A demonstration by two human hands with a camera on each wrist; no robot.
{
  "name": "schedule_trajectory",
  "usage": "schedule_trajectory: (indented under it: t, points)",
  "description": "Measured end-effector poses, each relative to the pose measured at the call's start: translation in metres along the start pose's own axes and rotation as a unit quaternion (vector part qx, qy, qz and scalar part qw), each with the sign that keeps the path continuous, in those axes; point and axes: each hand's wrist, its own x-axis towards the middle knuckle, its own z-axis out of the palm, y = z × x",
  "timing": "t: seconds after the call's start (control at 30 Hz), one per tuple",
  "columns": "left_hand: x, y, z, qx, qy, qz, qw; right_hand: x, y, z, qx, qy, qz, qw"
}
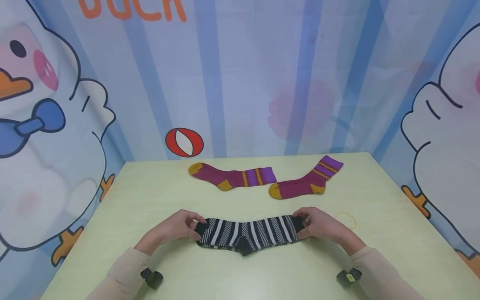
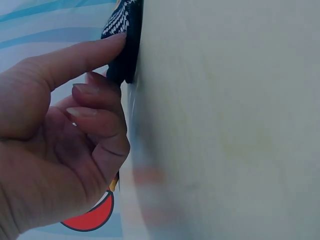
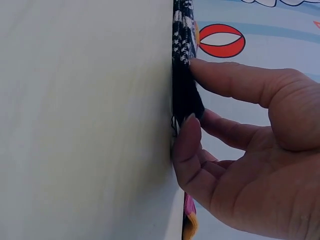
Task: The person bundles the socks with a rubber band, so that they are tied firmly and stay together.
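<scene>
A pair of black-and-white patterned socks [image 1: 258, 233], one laid over the other, lies crosswise between my hands near the middle of the table. My left hand [image 1: 183, 226] pinches the black end on the left between thumb and fingers. At the opposite black end, my right hand [image 1: 315, 223] grips with its thumb on the near side. In the left wrist view, the thumb presses the dark sock tip [image 2: 131, 55]. The right wrist view shows the black end [image 3: 186, 95] between thumb and fingers. The black heel points toward me.
Behind the pair, a maroon sock with purple cuff [image 1: 232, 178] lies at the back, and a matching sock [image 1: 300, 186] sits right of it. A thin yellow rubber band [image 1: 354, 221] rests beyond my right wrist. Printed curtains [image 1: 247, 83] border the pale table [image 1: 240, 279].
</scene>
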Motion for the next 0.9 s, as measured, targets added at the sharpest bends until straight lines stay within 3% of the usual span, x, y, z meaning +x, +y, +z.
schedule_trajectory:
  t: [0.27, 0.5, 0.67, 0.9]
  points:
    - [-0.003, 0.001, -0.001, -0.009, 0.003, -0.003, 1.0000, 0.000, -0.001, -0.001, 0.010, 0.002, 0.002, 0.9999]
    - [-0.003, 0.002, -0.001, -0.021, 0.029, 0.033, 0.9988, -0.004, 0.007, -0.002, 0.034, 0.010, 0.014, 0.9993]
    - [0.002, 0.012, -0.001, -0.030, 0.053, 0.045, 0.9971, -0.006, 0.009, -0.010, 0.047, 0.016, 0.013, 0.9987]
    - [0.012, 0.029, 0.003, -0.021, 0.048, 0.062, 0.9967, -0.006, 0.004, -0.023, 0.043, 0.018, 0.001, 0.9989]
